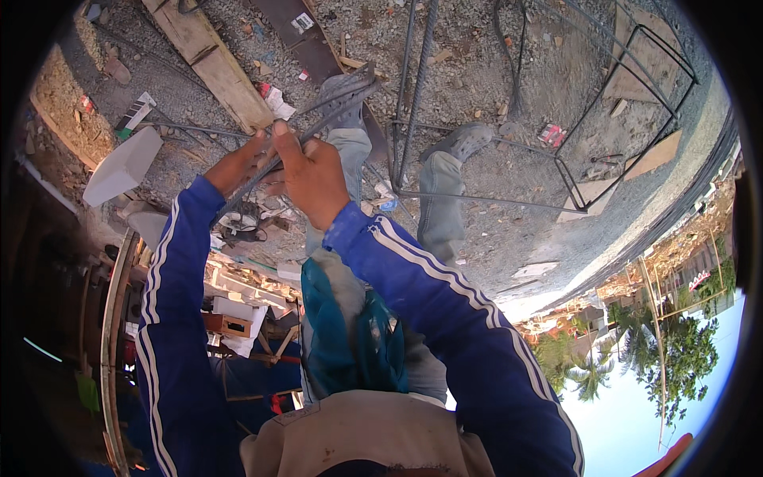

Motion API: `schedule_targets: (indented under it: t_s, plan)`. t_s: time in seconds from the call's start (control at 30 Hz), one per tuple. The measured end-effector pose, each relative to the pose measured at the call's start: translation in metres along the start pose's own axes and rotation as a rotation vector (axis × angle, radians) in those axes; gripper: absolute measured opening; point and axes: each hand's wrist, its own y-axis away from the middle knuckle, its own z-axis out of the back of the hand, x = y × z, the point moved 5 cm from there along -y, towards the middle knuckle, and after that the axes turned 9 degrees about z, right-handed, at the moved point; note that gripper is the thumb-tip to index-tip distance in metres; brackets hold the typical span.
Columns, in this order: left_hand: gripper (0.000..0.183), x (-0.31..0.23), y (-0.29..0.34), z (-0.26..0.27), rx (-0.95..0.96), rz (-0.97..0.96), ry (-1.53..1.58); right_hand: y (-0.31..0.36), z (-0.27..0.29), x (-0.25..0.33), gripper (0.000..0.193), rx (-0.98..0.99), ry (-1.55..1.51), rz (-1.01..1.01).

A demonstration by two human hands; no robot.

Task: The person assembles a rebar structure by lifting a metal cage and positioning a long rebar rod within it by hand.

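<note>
Several dark steel rebars (338,103) run slantwise across the space before my legs, from upper right down towards my left sleeve. My left hand (238,163) is closed around them from the left side. Close beside it, my right hand (315,179) grips the same bars, its thumb and forefinger raised near the left fingertips. Some fingers of both hands are hidden behind the bars. Anything small between the fingertips is too fine to make out.
A wooden plank (214,67) ends just beyond my hands. To the right stands a rebar cage frame (469,196) around my shoe (461,143). A white slab-like piece (123,167) lies left. Gravel, scraps and a red-and-white packet (551,133) cover the ground.
</note>
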Motion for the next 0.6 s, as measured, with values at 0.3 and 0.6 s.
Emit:
schedule_targets:
  t_s: [0.3, 0.6]
  plan:
    - [0.036, -0.043, 0.074, -0.009, -0.339, -0.538, -0.461, -0.012, 0.001, -0.04, 0.044, -0.078, -0.302, -0.092]
    - [0.04, -0.117, 0.016, 0.007, -0.654, -0.862, -0.493, 0.011, 0.175, 0.013, 0.03, -0.54, 0.195, 0.547]
